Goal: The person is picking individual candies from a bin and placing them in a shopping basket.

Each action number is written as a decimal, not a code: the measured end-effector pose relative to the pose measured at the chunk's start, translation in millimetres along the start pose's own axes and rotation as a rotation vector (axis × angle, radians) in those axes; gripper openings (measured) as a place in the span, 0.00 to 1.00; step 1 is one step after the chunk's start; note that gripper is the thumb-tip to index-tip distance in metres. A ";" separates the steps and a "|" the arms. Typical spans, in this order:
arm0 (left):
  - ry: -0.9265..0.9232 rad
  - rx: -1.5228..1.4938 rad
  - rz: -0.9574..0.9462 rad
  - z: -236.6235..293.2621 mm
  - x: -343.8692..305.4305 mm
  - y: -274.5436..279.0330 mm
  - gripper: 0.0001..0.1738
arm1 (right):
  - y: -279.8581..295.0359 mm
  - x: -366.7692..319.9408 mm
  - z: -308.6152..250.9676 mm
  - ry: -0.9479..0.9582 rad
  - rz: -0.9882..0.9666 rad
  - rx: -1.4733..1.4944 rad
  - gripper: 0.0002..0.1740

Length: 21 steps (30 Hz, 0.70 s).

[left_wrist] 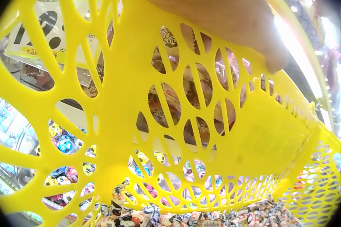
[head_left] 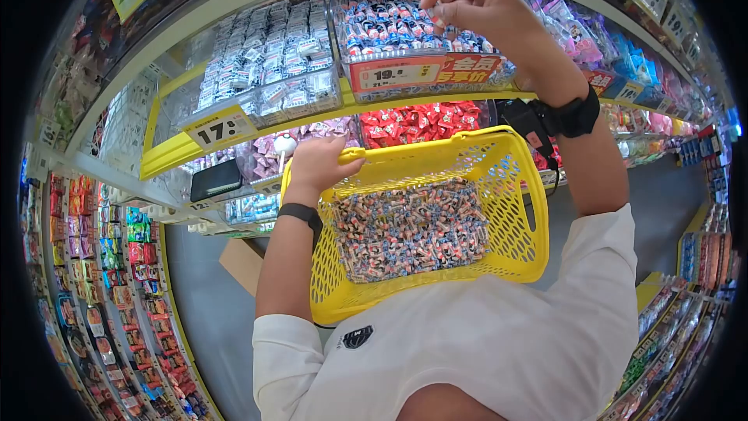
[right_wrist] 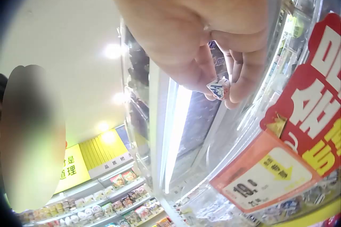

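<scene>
My left hand [head_left: 315, 164] grips the rim of a yellow plastic basket [head_left: 514, 164] at its far left corner. Inside the basket lies a broad layer of small wrapped candies [head_left: 409, 234], in white, blue and orange-red wrappers. Over a clear bin of blue-and-white wrapped candies [head_left: 378, 23] on the shelf, my right hand [head_left: 483, 15] is raised. A single wrapped candy [right_wrist: 217, 88] is pinched between its thumb and fingertips, as the right wrist view shows. In the left wrist view the left hand [left_wrist: 213, 9] lies over the basket's edge, its fingertips partly hidden.
A bin of white-wrapped candies [head_left: 269, 54] stands left of the blue one. Below are red-wrapped candies [head_left: 421, 125] and a dark phone-like slab [head_left: 216, 179] at the shelf edge. Price cards [head_left: 397, 74] front the bins. A cardboard box [head_left: 240, 265] sits on the floor.
</scene>
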<state>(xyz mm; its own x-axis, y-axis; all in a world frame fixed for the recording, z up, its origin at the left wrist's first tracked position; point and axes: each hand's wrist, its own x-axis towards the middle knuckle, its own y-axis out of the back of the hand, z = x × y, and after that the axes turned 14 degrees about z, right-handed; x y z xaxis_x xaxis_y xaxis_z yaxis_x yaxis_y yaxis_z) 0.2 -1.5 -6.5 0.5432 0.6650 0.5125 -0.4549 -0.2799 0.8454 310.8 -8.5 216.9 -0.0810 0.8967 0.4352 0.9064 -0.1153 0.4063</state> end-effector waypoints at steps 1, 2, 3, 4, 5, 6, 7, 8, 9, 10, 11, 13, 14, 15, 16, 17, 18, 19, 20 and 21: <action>0.001 0.002 -0.002 -0.2 0.0 -0.4 0.27 | 4.2 10.4 4.6 -0.018 -0.006 -0.057 0.11; 0.002 0.003 -0.006 -0.3 -0.2 -0.9 0.27 | 4.8 19.4 8.3 0.008 0.006 -0.060 0.12; 0.001 0.005 -0.005 -0.6 -0.3 -1.4 0.27 | 5.2 26.1 10.9 0.013 0.012 -0.088 0.13; 0.000 0.006 -0.005 -1.0 -0.3 -2.0 0.27 | 5.2 31.8 13.0 0.018 0.019 -0.115 0.14; 0.000 0.007 -0.005 -1.4 -0.4 -2.5 0.27 | 2.9 35.4 13.4 0.023 0.026 -0.143 0.15; -0.002 0.006 0.002 -1.6 -0.6 -2.9 0.27 | 1.1 41.8 13.9 0.030 0.028 -0.169 0.15; -0.005 0.005 0.008 -1.7 -0.8 -3.2 0.27 | 0.7 46.4 14.3 0.034 0.034 -0.187 0.15; -0.006 0.003 0.015 -1.7 -1.0 -3.3 0.27 | 1.0 51.7 15.0 0.041 0.040 -0.202 0.15; -0.008 0.007 0.012 -1.6 -1.1 -3.4 0.27 | 0.2 57.7 17.0 0.045 0.047 -0.216 0.15; -0.010 0.011 0.011 -1.8 -1.0 -3.4 0.27 | 0.0 63.5 17.9 0.051 0.058 -0.231 0.15; -0.011 0.015 0.009 -2.0 -0.8 -3.0 0.27 | -0.5 69.2 18.6 0.057 0.066 -0.243 0.15; 0.019 -0.004 -0.024 -0.8 -0.3 -0.9 0.27 | -3.2 80.8 21.7 0.067 0.085 -0.275 0.14; 0.034 -0.014 -0.042 -0.2 -0.1 0.1 0.27 | -4.9 86.6 23.5 0.071 0.095 -0.290 0.14; 0.031 -0.014 -0.037 -0.2 -0.2 0.3 0.27 | -6.3 92.4 25.0 0.072 0.103 -0.303 0.14; 0.027 -0.013 -0.032 -0.3 -0.3 0.2 0.27 | -8.1 98.9 27.6 0.074 0.111 -0.318 0.14; 0.023 -0.013 -0.026 -0.4 -0.1 0.0 0.27 | -10.5 105.4 29.8 0.079 0.118 -0.331 0.14; 0.021 -0.019 -0.022 -0.5 -0.2 -0.6 0.27 | -13.6 110.6 32.7 0.078 0.124 -0.348 0.14; 0.021 -0.023 -0.017 -0.7 -0.5 -1.2 0.27 | -17.2 116.2 35.4 0.081 0.127 -0.360 0.14; 0.020 -0.027 -0.013 -1.1 -0.5 -1.3 0.27 | -21.4 120.2 38.2 0.078 0.130 -0.373 0.14; 0.021 -0.027 -0.014 -1.2 -0.2 -1.0 0.27 | -25.1 120.7 40.2 0.077 0.136 -0.384 0.13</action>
<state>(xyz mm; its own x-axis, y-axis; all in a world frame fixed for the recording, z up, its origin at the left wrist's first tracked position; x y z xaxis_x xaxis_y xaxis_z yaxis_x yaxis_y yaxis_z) -0.4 -0.5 -7.6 0.5351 0.6832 0.4969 -0.4659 -0.2520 0.8482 295.0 119.8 226.9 -0.0149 0.8292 0.5588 0.6917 -0.3950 0.6046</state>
